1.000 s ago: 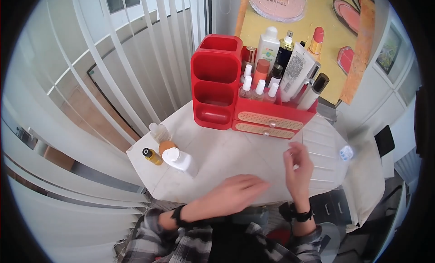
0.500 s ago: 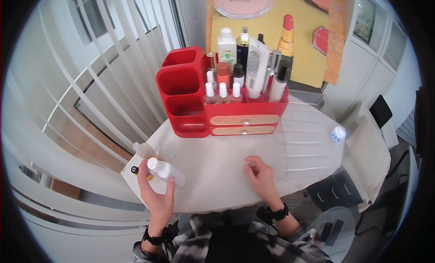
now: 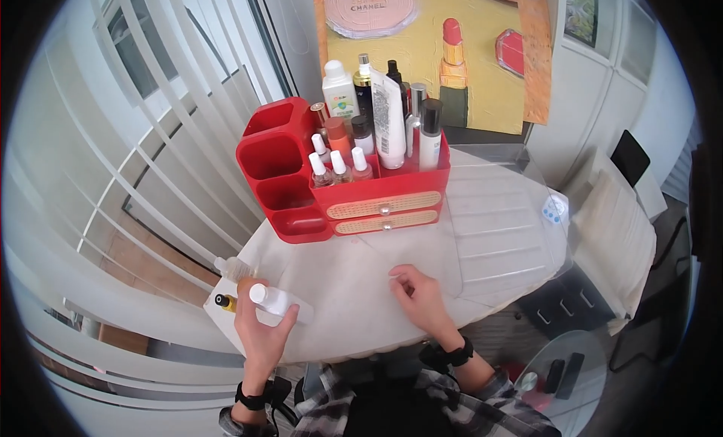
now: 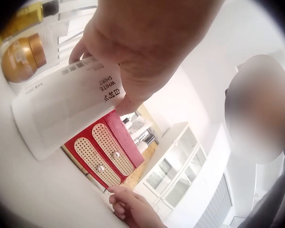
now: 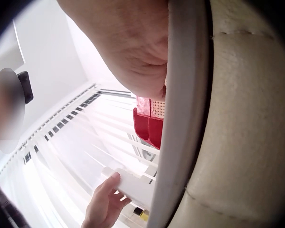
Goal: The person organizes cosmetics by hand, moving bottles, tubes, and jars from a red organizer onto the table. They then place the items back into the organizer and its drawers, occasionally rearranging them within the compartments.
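My left hand (image 3: 260, 333) grips a white bottle (image 3: 282, 301) at the left end of the table, thumb on one side and fingers on the other. The bottle (image 4: 61, 107) stands on the tabletop in the left wrist view, with "WHITE SHIRT" printed on its side. Just behind it are a round amber jar (image 4: 20, 59) and a small yellow bottle with a black cap (image 3: 225, 302). A clear bottle (image 3: 235, 267) is close by, partly hidden. My right hand (image 3: 423, 298), fingers loosely curled and holding nothing, is over the table's front part.
A red organizer (image 3: 376, 188) with two woven-front drawers stands at the back, its right part full of cosmetics bottles and its left compartments bare. A clear ribbed sheet (image 3: 497, 234) covers the table's right side. White vertical blinds (image 3: 173, 188) hang along the left.
My left hand has moved left from the table's front middle and taken hold of the white bottle. The right hand has come lower and left. The head view has shifted.
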Demonstrator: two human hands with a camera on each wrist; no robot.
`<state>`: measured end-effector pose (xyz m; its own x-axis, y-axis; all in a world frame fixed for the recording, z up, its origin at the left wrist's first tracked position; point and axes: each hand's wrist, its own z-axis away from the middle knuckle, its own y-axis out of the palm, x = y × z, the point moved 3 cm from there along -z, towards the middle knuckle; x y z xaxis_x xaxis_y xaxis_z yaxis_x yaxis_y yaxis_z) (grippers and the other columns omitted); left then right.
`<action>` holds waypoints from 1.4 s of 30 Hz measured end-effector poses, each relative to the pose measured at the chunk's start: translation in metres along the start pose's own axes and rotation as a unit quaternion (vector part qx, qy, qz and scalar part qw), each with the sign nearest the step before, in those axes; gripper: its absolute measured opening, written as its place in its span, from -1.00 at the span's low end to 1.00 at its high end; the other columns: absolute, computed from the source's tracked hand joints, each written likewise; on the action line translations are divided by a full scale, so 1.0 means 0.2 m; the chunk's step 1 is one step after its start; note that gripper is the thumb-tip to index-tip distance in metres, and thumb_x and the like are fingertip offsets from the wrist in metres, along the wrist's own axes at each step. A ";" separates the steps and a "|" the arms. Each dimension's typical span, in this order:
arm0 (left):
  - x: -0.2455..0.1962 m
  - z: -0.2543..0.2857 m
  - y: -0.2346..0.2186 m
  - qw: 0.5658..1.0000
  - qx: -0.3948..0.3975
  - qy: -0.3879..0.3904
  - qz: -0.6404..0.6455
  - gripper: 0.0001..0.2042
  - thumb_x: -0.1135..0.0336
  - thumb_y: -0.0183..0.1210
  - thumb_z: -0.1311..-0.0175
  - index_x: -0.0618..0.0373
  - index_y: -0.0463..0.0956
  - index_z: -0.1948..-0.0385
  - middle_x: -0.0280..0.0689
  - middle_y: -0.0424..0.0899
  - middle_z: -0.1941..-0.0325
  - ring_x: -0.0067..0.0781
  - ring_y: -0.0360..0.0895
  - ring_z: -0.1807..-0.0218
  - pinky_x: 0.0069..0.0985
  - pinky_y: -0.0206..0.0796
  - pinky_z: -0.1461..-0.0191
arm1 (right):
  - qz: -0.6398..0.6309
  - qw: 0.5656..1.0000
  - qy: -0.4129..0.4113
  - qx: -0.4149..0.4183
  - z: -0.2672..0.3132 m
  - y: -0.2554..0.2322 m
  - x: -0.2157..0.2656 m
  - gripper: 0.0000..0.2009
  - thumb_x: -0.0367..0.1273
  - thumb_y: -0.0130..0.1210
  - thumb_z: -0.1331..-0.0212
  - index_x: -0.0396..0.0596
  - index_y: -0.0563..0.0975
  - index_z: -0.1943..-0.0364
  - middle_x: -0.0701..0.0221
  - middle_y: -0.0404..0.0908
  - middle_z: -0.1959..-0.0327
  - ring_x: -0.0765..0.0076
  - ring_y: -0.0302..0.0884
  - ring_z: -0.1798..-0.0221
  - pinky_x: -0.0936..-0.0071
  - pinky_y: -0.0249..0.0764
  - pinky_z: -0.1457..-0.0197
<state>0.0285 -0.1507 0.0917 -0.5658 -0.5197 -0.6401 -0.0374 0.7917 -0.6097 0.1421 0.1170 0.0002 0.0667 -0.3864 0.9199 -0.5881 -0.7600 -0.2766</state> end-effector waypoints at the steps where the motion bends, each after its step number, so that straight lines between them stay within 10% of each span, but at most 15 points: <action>1: -0.01 -0.01 0.02 1.000 0.009 0.002 0.018 -0.46 0.40 0.52 0.04 0.20 0.48 -0.02 -0.13 0.61 0.03 -0.11 0.59 -0.01 -0.31 0.42 -0.14 | -0.001 1.000 0.000 -0.003 0.00 0.00 0.00 -0.84 -0.45 0.22 -0.31 -0.12 0.57 0.08 0.28 0.66 0.47 0.37 0.61 0.49 0.43 0.55 0.34; 19: -0.14 -0.15 -0.04 0.966 0.246 0.079 -0.017 -0.36 0.29 0.59 0.05 0.19 0.47 -0.10 -0.11 0.60 -0.12 -0.08 0.57 -0.18 -0.27 0.41 -0.25 | -0.007 0.999 -0.020 0.024 0.00 -0.01 0.03 -0.83 -0.44 0.21 -0.32 -0.14 0.57 0.06 0.25 0.69 0.42 0.28 0.65 0.46 0.39 0.57 0.31; 23: -0.10 -0.14 0.00 0.970 0.237 0.055 -0.026 -0.43 0.21 0.58 -0.01 0.19 0.50 -0.04 -0.11 0.65 -0.02 -0.08 0.62 -0.08 -0.28 0.45 -0.21 | -0.074 0.987 -0.022 0.142 -0.05 -0.25 0.39 -0.83 -0.43 0.18 -0.37 -0.11 0.61 0.02 0.37 0.72 0.38 0.49 0.62 0.45 0.50 0.57 0.30; 30: -0.08 -0.14 0.00 0.965 0.256 0.035 0.036 -0.47 0.18 0.56 -0.04 0.22 0.55 0.00 -0.10 0.70 0.07 -0.06 0.68 0.02 -0.31 0.51 -0.12 | -0.068 0.985 -0.111 -0.109 -0.82 -0.85 0.77 -0.81 -0.32 0.09 -0.47 -0.14 0.60 0.08 0.53 0.63 0.40 0.72 0.45 0.45 0.72 0.37 0.39; 42: -0.04 -0.15 -0.04 0.955 0.292 0.011 0.051 -0.49 0.24 0.52 -0.11 0.17 0.55 -0.08 -0.07 0.74 0.05 -0.06 0.71 -0.02 -0.33 0.51 -0.13 | 0.235 0.954 -0.084 0.164 -1.66 -0.67 0.45 -0.51 -0.47 0.19 -0.13 -0.15 0.57 -0.22 0.27 0.68 -0.15 0.29 0.60 -0.18 0.39 0.49 -0.25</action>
<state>0.0076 -0.1435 0.1159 -0.5587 -0.4371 -0.7048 0.4809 0.5217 -0.7047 -0.0398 0.3568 0.2129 0.0020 -0.7822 0.6231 -0.3037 -0.5941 -0.7448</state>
